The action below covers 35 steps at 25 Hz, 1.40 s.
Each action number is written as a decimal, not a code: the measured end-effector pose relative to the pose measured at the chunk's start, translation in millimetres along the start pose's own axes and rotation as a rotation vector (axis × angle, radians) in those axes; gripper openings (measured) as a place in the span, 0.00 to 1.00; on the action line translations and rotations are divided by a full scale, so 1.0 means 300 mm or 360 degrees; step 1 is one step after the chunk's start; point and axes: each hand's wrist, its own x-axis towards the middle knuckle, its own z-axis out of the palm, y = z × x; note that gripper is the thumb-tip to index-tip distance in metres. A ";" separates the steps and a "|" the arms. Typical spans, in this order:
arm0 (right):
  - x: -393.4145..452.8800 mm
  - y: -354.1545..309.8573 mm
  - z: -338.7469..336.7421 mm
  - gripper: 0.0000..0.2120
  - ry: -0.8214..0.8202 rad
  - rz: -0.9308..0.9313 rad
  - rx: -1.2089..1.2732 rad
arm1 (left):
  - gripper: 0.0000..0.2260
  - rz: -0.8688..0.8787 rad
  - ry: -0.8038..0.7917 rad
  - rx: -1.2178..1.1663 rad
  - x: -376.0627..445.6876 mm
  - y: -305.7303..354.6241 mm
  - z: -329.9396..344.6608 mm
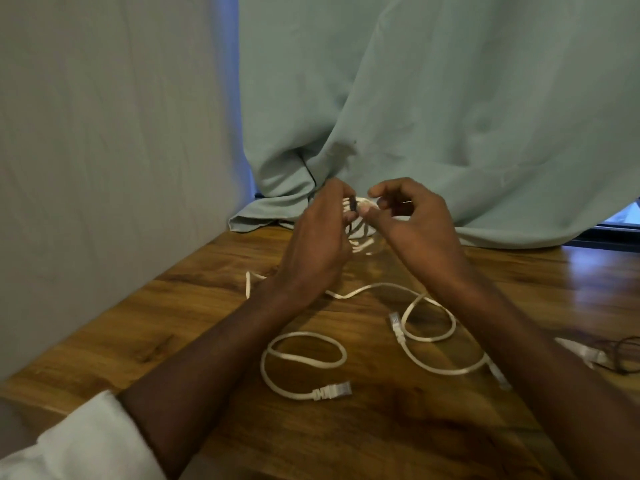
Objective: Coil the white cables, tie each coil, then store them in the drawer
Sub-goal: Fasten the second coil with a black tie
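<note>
Both hands up over the far part of the wooden counter [194, 306], working a small white coil [363, 233] held between them. Left hand [318, 244] has its fingers curled round the coil's left side, a short dark tie [352, 206] showing at its fingertips. Right hand [415, 223] pinches at the top of the coil with thumb and forefinger, other fingers loosely curled; whether it has the tie's end or the cable itself is too blurred to tell. Step in hand looks like tying this coil. To do it well: left hand should keep the loops stacked tight so none slips, right hand wraps the tie across all strands at one spot and cinches it snug, not just round the outer loop. Loose white cable [429, 327] lies uncoiled on the counter nearer the person, several loops, with plugs at [334, 390] and [396, 323], so there looks to be at least one more cable to coil; how many cannot be told. More plug and a dark wire [623, 351] at right edge, partly cut off. Drawer not in view. Pale green cloth [450, 116] hangs behind. White sleeve [79, 445] at lower left.
</note>
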 end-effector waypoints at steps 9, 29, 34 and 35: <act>-0.007 0.048 0.001 0.12 -0.0110 -0.0575 -0.0427 | 0.08 -0.0739 -0.0226 -0.0628 0.058 -0.019 -0.041; -0.029 0.033 -0.013 0.12 -0.0392 -0.0938 -0.1093 | 0.27 -0.1767 -0.0771 -0.1692 0.070 -0.040 -0.105; -0.022 0.061 -0.004 0.12 -0.0312 -0.1020 -0.0986 | 0.24 -0.1753 -0.0732 -0.1670 0.070 -0.049 -0.087; -0.018 0.064 -0.002 0.12 -0.0340 -0.1023 -0.0975 | 0.18 -0.1758 -0.0732 -0.1647 0.069 -0.049 -0.084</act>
